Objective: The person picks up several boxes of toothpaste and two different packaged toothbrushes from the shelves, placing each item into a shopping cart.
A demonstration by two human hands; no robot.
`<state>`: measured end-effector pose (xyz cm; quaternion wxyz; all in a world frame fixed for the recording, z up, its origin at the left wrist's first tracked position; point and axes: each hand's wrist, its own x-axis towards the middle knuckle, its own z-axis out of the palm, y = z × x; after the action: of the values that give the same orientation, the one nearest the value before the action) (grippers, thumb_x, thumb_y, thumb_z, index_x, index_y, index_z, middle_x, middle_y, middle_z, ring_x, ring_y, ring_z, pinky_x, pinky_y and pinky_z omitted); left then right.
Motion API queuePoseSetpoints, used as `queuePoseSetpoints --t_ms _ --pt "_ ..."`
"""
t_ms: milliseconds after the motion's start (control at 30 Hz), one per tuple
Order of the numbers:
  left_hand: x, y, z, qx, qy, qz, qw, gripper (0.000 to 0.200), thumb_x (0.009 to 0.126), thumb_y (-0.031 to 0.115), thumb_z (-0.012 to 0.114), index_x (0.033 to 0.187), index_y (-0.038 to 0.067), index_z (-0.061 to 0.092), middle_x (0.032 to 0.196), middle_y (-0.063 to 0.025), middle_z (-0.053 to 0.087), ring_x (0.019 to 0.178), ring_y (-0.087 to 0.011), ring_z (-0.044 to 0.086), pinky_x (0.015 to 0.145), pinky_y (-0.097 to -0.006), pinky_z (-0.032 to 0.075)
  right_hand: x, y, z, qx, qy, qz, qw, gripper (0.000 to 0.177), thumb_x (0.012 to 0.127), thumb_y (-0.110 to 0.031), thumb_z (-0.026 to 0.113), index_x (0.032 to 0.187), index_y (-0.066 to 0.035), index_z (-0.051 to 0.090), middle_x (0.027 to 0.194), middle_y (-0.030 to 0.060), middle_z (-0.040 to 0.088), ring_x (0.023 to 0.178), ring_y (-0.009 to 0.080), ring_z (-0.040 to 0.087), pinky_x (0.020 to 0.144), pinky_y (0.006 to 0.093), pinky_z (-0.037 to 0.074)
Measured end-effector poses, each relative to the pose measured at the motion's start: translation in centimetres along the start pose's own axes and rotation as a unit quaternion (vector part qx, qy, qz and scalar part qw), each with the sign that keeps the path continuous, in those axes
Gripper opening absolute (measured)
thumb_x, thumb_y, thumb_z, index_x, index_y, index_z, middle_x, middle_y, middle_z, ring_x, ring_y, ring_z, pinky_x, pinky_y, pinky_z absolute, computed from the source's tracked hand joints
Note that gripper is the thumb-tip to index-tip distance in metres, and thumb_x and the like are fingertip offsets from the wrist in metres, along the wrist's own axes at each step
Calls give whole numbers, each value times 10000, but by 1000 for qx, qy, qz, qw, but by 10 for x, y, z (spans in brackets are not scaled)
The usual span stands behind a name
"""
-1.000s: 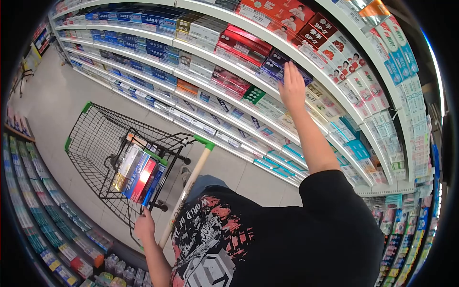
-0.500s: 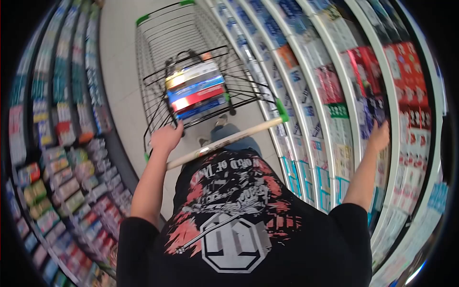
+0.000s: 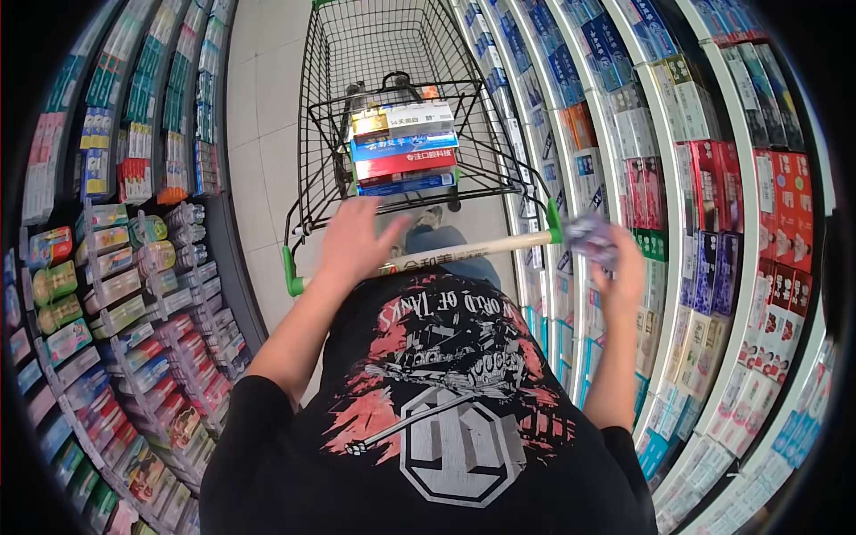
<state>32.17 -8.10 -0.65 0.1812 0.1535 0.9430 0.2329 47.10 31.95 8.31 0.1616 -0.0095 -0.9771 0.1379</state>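
My right hand [image 3: 621,272] is closed around a dark purple box [image 3: 591,242], blurred by motion, just right of the cart handle's end. It looks like the purple toothpaste boxes [image 3: 709,272] on the shelf. Above the left part of the cart handle [image 3: 473,251] is my left hand [image 3: 357,241], its fingers spread and nothing in it. In the cart's fold-down seat area, several toothpaste boxes [image 3: 406,160] lie stacked, in white and gold, blue, and red.
The wire shopping cart [image 3: 383,45] with green corners stands ahead of me. Shelves of boxed toothpaste [image 3: 642,178] line the right side. Racks of packaged goods [image 3: 134,294] run along the left. Pale floor tiles [image 3: 259,125] show beside the cart.
My right hand has come away from the right shelf toward the cart with a purple box in it. My left hand has moved right, its fingers spreading. The view has shifted.
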Motion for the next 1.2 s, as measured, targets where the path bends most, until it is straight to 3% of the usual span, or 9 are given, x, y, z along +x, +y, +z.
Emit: queuePoseSetpoints --t_ms 67,133,167,333,567,733,800,1000,1200 --pt "-7 23 0 -139 1 88 986 684 978 569 574 1357 0 572 1335 -210 609 1255 -295 578 1000 -433 486 26 -33 31 39 -68 -109 991 705 695 33 790 1357 -36 555 1296 165 636 1182 343 629 963 422 548" --pt "-8 41 6 -492 -84 192 845 693 987 479 629 1492 43 442 1305 -144 610 1246 -217 566 1031 -397 474 43 -61 58 85 -102 -164 977 697 675 -67 824 1323 -43 567 1315 165 629 1212 340 617 1022 436 509" --pt "-8 47 6 -490 -85 192 846 693 987 479 629 1492 43 442 1305 -144 610 1246 -217 566 1031 -397 474 50 -75 68 87 -101 -163 978 697 675 -67 824 1323 -43 567 1315 165 629 1212 340 617 1022 436 509" --pt "8 36 21 -621 -51 51 780 480 994 140 681 1410 24 469 1242 -75 625 1104 -112 594 981 -270 487 83 -101 102 94 -81 -224 967 691 750 -239 828 1359 -48 565 1355 150 618 1250 320 596 1074 451 457" --pt "55 -7 7 -733 9 -97 673 378 1047 277 604 1322 24 549 1214 -93 669 1086 -182 669 964 -331 554 67 -64 152 72 -69 -77 992 678 916 -351 732 1481 -72 484 1518 185 482 1290 377 535 1080 468 428" --pt "98 -47 37 -615 30 -135 776 490 1015 376 636 1305 -14 581 1164 -144 686 1063 -241 682 944 -369 554 59 -50 173 106 -131 -27 985 673 965 -328 674 1525 -62 412 1572 212 409 1328 405 506 1099 470 417" --pt "104 -65 47 -50 115 -133 983 609 968 467 653 1300 -42 616 1115 -180 688 1041 -335 665 939 -431 530 69 -46 180 104 -179 -34 978 673 998 -349 621 1543 -43 371 1597 240 361 1381 421 460 1128 463 393" --pt "97 -56 48 -22 227 -131 965 650 980 486 599 1354 -46 592 1291 -291 581 1218 -413 553 1069 -468 417 105 -56 223 210 -195 78 955 728 1030 -435 542 1547 31 328 1593 283 346 1444 415 398 1180 434 342" --pt "148 -85 73 -333 235 -142 902 716 1078 494 373 1539 -53 352 1518 -304 448 1427 -415 425 1165 -424 343 145 -56 290 288 -136 212 924 740 1031 -462 499 1529 59 333 1544 285 423 1443 416 402 1187 438 331"
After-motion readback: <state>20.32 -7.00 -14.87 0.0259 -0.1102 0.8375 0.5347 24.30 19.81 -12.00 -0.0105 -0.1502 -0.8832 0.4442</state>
